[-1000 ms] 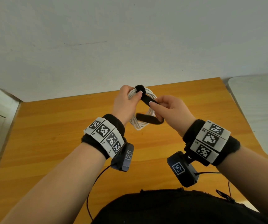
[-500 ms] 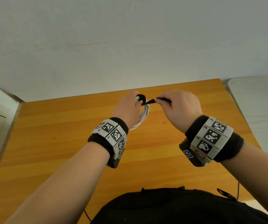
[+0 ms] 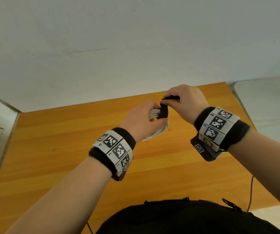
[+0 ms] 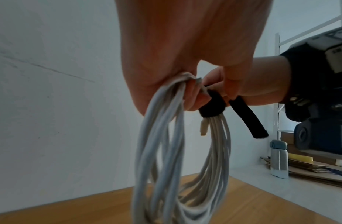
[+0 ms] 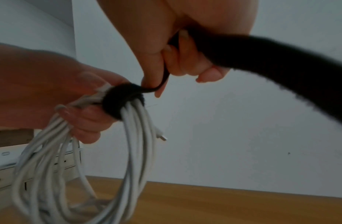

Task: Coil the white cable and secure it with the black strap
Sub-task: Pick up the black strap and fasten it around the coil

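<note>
Above the orange wooden counter (image 3: 68,166), the left hand (image 3: 141,120) grips the coiled white cable (image 4: 166,151) at its top. The fuzzy black strap (image 5: 120,103) rings the bundle, its free tail pinched in the right hand's (image 3: 188,102) curled fingers.

Coil (image 5: 74,174) bottom beyond frame edge
</note>
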The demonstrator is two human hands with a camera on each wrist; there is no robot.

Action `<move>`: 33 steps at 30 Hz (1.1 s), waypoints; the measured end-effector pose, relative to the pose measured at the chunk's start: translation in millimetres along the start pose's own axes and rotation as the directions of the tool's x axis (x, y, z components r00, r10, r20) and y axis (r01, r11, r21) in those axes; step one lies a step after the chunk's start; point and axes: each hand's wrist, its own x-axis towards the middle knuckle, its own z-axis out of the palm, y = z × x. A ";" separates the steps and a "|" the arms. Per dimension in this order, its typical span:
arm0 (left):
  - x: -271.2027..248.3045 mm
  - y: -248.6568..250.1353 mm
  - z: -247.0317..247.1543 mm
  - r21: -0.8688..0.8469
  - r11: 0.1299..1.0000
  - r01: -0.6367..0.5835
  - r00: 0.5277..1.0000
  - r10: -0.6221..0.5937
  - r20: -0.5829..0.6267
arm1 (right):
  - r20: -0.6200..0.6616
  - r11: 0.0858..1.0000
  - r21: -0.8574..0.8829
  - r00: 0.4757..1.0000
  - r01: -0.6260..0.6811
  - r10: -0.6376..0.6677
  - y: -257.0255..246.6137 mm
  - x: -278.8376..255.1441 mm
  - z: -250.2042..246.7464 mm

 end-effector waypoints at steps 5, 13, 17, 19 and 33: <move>0.0 -4.5 0.5 -0.055 0.998 -0.013 0.999 0.010 -0.052 | 0.088 0.990 0.133 0.995 -0.054 0.043 3.4 0.0 -1.5; -4.7 -3.0 0.2 -0.170 0.979 -0.110 0.992 0.097 -0.079 | 0.204 0.961 0.218 0.971 -0.171 0.127 16.9 6.1 -1.9; -1.7 -5.5 3.5 -0.218 0.963 -0.156 0.985 0.136 -0.105 | 0.113 0.972 0.143 0.979 -0.185 0.170 21.4 7.4 3.8; 1.1 -5.7 3.3 -0.251 0.955 -0.157 0.983 0.126 -0.135 | 0.023 0.966 0.164 0.979 -0.202 0.201 22.6 6.4 4.8; 14.3 -13.7 1.9 -0.337 0.942 -0.004 0.955 -0.097 -0.281 | 0.114 0.915 0.321 0.969 -0.246 0.220 -12.4 -44.0 33.1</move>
